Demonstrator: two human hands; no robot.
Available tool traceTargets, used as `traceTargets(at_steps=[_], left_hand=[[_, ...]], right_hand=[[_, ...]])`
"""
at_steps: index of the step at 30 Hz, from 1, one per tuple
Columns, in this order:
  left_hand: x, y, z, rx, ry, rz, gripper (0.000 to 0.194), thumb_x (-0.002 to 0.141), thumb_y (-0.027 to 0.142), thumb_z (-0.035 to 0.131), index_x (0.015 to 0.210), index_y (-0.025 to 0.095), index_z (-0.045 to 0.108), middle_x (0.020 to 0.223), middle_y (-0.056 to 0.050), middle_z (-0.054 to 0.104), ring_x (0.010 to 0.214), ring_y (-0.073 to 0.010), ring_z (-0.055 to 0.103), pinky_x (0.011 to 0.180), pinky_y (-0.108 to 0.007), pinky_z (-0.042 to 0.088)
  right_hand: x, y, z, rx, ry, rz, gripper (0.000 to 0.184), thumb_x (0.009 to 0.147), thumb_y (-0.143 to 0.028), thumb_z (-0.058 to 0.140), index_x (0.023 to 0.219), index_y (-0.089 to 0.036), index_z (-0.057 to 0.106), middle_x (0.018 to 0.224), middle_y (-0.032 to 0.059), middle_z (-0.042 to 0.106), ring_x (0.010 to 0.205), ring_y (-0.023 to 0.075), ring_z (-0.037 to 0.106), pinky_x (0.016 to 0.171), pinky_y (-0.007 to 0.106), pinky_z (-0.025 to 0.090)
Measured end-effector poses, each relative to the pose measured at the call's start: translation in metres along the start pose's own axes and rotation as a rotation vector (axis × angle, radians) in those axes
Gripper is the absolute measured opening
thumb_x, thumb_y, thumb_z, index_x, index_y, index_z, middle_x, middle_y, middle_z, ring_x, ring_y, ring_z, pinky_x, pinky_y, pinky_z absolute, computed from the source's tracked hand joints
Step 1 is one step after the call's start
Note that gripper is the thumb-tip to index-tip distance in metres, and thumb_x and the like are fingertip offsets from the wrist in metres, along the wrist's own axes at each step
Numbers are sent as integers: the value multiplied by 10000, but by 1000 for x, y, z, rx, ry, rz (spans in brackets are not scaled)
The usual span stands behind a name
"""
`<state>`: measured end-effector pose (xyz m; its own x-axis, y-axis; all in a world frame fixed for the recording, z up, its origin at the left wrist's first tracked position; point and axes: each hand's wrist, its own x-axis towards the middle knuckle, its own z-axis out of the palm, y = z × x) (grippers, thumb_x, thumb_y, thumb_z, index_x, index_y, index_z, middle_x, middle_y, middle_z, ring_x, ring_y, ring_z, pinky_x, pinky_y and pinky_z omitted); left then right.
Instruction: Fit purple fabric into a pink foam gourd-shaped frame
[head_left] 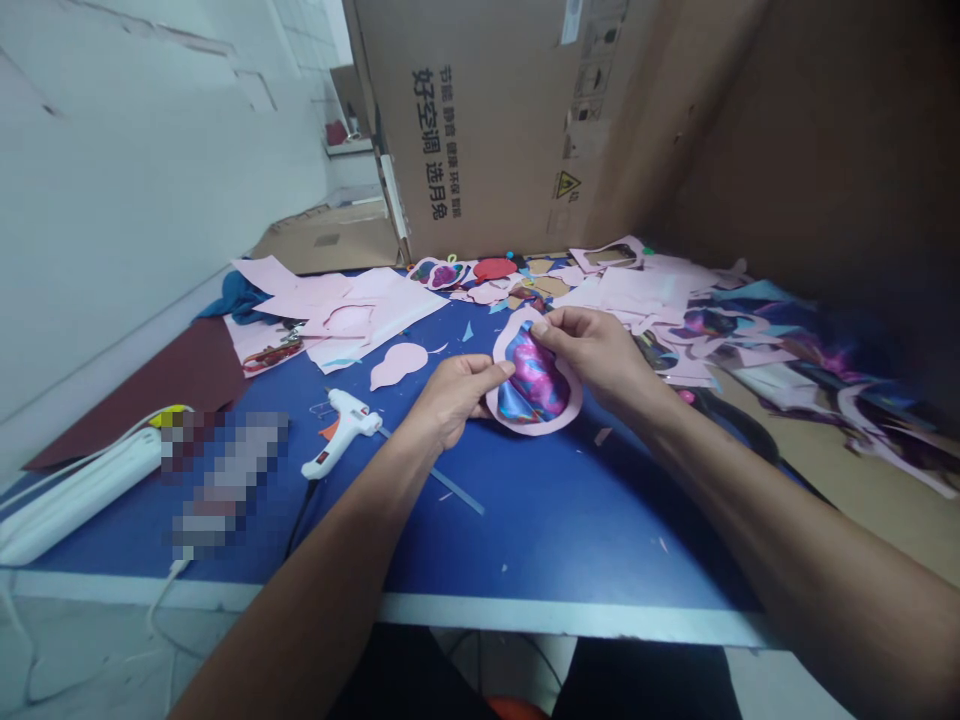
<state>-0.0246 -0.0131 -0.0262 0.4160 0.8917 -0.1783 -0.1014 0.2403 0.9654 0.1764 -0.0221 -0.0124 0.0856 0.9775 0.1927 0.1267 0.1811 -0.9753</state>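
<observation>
Over the blue table [600, 530], both my hands grip a pear-shaped pink cutout [534, 375] with a shiny blue and purple panel inside its pink border. My left hand [454, 395] pinches its left edge, thumb on the front face. At the upper right edge, my right hand [592, 345] pinches it between thumb and fingers. The fingers behind the piece are partly hidden. To the left of my left hand lies a white glue gun [343, 428] with a clear glue stick [459, 490] projecting from its back. A flat pink cutout [400, 365] rests beyond the gun.
Pink sheets and scraps [637, 290] are heaped at the back and right. Scissors [274, 353] with red handles lie at the left. A white power strip [82, 490] and cables occupy the left front. Tall cardboard [502, 130] walls the back and right.
</observation>
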Motion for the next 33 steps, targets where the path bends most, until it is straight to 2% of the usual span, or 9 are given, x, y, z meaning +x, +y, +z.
traceTargets(at_steps=[7, 12, 16, 20, 24, 29, 33], left_hand=[[-1, 4, 4, -52, 97, 23, 456, 599, 496, 1044, 737, 163, 765, 651, -7, 694, 559, -125, 623, 581, -284, 598], [1, 2, 3, -45, 131, 34, 387, 649, 449, 1017, 730, 164, 767, 646, -11, 690, 539, -125, 620, 548, -273, 574], [2, 0, 3, -44, 136, 35, 355, 695, 432, 991, 719, 167, 756, 640, -13, 682, 531, -125, 609, 537, -270, 559], [2, 0, 3, -30, 110, 55, 423, 640, 477, 1020, 724, 171, 741, 639, 0, 664, 534, -118, 590, 524, -259, 532], [1, 2, 3, -51, 82, 97, 472, 603, 512, 1033, 805, 170, 777, 689, 3, 683, 548, -101, 572, 508, -229, 472], [3, 4, 0, -60, 134, 168, 426, 608, 471, 1031, 819, 182, 799, 657, 37, 614, 527, -69, 478, 475, -203, 372], [6, 2, -4, -38, 151, 209, 380, 661, 469, 1003, 833, 187, 815, 706, 15, 661, 559, -83, 504, 495, -219, 371]], right_hand=[[-1, 1, 2, 41, -11, 3, 397, 779, -517, 917, 782, -205, 672, 691, -10, 613, 592, 123, 462, 548, 282, 353], [0, 2, 3, 26, -6, 1, 400, 775, -519, 914, 768, -204, 668, 689, -7, 612, 600, 125, 472, 555, 283, 356], [-1, 1, 4, 12, -2, -2, 384, 783, -502, 905, 759, -204, 663, 681, -9, 605, 595, 124, 463, 560, 285, 359], [-1, 1, 3, 19, -10, 3, 387, 791, -510, 903, 771, -207, 664, 687, -10, 599, 598, 126, 462, 564, 287, 366], [-1, 3, 2, -4, -57, -13, 425, 784, -559, 911, 789, -204, 677, 721, 3, 630, 635, 138, 499, 589, 288, 388], [-2, 2, 4, -26, -124, -34, 479, 793, -624, 892, 778, -205, 659, 699, -6, 603, 617, 131, 473, 576, 289, 369], [-5, -1, 7, -59, -181, -20, 498, 784, -643, 897, 786, -200, 669, 684, -10, 600, 598, 128, 467, 560, 288, 355]])
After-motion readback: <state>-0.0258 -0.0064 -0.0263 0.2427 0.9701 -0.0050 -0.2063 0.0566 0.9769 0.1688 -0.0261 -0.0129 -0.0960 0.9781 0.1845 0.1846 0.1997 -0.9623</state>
